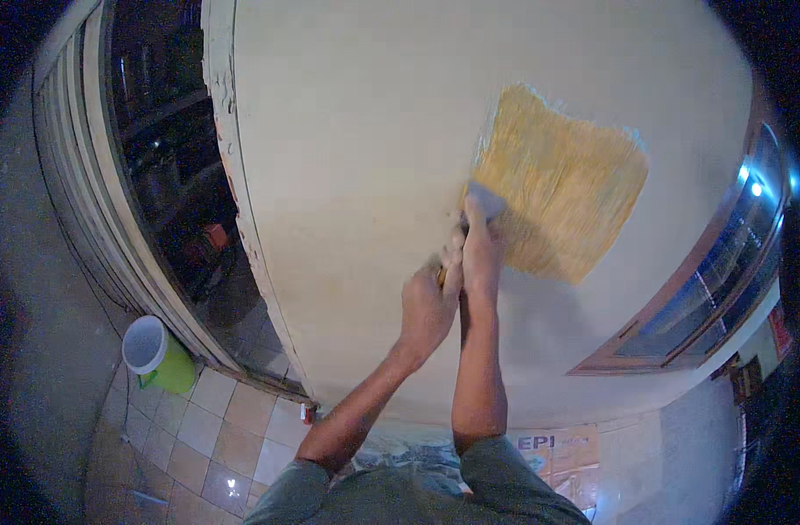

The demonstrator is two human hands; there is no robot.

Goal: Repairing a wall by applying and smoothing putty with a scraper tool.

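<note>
Wall (356,131): looking smooth, matt
Yellow patch (575,166): showing rough streaks
Bucket (171,374): showing smooth plastic
Floor tiles (200,429): gleaming, glossy
Sleeves (505,477): showing matt cloth

I'm seeing tiled floor (242,433), 7 o'clock | green bucket (171,371) is standing on it, 8 o'clock | cardboard (575,464) is lying flat, 5 o'clock

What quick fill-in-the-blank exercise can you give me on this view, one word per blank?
1. The hand nearest the yellow patch is the ____ hand.
2. Low down, the bucket is coloured ____.
3. The bucket stands to the person's ____.
4. The brown-framed window is on the patch's ____ side.

Missing words: right; green; left; right.
</note>
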